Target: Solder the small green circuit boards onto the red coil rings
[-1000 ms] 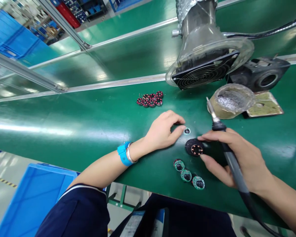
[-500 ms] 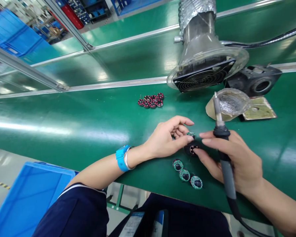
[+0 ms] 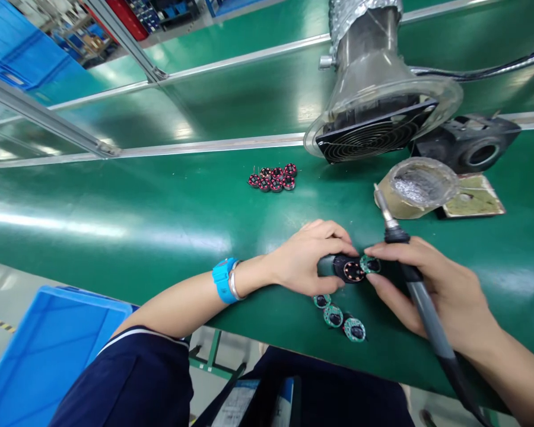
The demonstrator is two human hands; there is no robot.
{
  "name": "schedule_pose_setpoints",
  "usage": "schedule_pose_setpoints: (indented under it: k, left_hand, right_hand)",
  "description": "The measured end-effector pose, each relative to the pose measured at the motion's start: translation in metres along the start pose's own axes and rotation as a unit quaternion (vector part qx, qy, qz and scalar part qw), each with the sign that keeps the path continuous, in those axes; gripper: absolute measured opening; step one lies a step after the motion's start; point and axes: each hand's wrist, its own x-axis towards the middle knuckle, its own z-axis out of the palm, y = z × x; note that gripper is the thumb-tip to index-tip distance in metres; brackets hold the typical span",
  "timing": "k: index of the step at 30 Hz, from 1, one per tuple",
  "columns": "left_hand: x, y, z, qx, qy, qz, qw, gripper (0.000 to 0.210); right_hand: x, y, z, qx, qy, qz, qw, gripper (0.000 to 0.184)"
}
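My left hand (image 3: 309, 256) is curled with thumb and fingers on either side of a black round holder (image 3: 340, 268), which has a ring of copper-coloured spots at its right end. Right beside that ring, my right hand (image 3: 440, 284) pinches a small round green circuit board (image 3: 370, 264) between thumb and forefinger. The same hand also carries a soldering iron (image 3: 420, 296), its bare tip pointing up and away from the board. Just below my left hand lie several similar round circuit boards (image 3: 333, 316) in a slanting row on the green table.
Farther back sits a cluster of small red-and-black ring-shaped parts (image 3: 276, 178). At the right stand a tan cup (image 3: 398, 198) with silvery contents, a dark iron stand (image 3: 471, 145) and a flat yellowish pad (image 3: 476, 198). A fume hood with a fan (image 3: 378, 133) hangs low over the back.
The small green board was by my left fingertips and is now in my right thumb and forefinger. My left hand has shifted onto the black holder. The soldering iron has tilted further left.
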Motion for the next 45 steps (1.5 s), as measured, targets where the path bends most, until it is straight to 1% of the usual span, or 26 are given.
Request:
schedule_pose_setpoints:
  k: [3, 6, 11, 16, 18, 20, 22, 24, 25, 27, 32, 35, 40, 45]
  left_hand:
    - [0.001, -0.001, 0.009, -0.005, 0.013, -0.011, 1.0, 0.032]
    - [0.001, -0.001, 0.016, -0.028, 0.037, -0.025, 0.999, 0.026]
    - [-0.004, 0.003, 0.025, -0.084, 0.095, -0.073, 0.989, 0.019]
    - [-0.006, 0.007, 0.03, -0.063, 0.143, -0.086, 0.984, 0.021]
    - [-0.007, 0.006, 0.027, -0.057, 0.138, -0.08, 0.986, 0.025]
    - [-0.008, 0.004, 0.021, -0.063, 0.114, -0.062, 0.99, 0.024]
    - [-0.009, 0.0, 0.014, -0.072, 0.09, -0.043, 0.992, 0.017]
    - [-0.012, -0.004, 0.008, -0.075, 0.083, -0.028, 0.993, 0.008]
    - [-0.012, -0.005, 0.005, -0.074, 0.083, -0.021, 0.994, 0.005]
    - [-0.013, -0.008, 0.003, -0.072, 0.084, -0.006, 0.994, 0.008]
    - [-0.009, -0.01, 0.003, -0.084, 0.075, 0.045, 0.993, 0.009]
    - [-0.006, -0.009, 0.004, -0.074, 0.069, 0.062, 0.993, 0.01]
    - [-0.004, -0.007, 0.008, -0.057, 0.065, 0.07, 0.994, 0.009]
    - [-0.003, -0.006, 0.011, -0.033, 0.069, 0.052, 0.996, 0.008]
  right_hand:
    - [0.002, -0.001, 0.004, 0.033, -0.028, -0.023, 0.999, 0.034]
    - [0.005, -0.002, 0.006, 0.034, -0.029, -0.026, 0.999, 0.031]
    - [0.005, -0.001, 0.007, 0.045, -0.028, -0.023, 0.998, 0.032]
    - [0.007, 0.002, 0.008, 0.073, -0.045, -0.017, 0.996, 0.036]
    - [0.007, 0.002, 0.007, 0.081, -0.057, -0.015, 0.995, 0.036]
    - [0.008, 0.003, 0.007, 0.084, -0.063, -0.013, 0.994, 0.037]
    - [0.007, 0.003, 0.006, 0.082, -0.061, -0.014, 0.995, 0.036]
    - [0.007, 0.004, 0.006, 0.076, -0.061, -0.017, 0.995, 0.036]
    - [0.007, 0.004, 0.006, 0.074, -0.06, -0.018, 0.995, 0.036]
    - [0.007, 0.005, 0.005, 0.067, -0.055, -0.019, 0.996, 0.037]
    - [0.007, 0.006, 0.006, 0.063, -0.049, -0.031, 0.996, 0.035]
    - [0.008, 0.004, 0.007, 0.061, -0.043, -0.036, 0.997, 0.035]
    - [0.007, -0.001, 0.011, 0.06, -0.005, -0.064, 0.996, 0.041]
    - [0.004, -0.005, 0.015, 0.023, 0.024, -0.078, 0.996, 0.04]
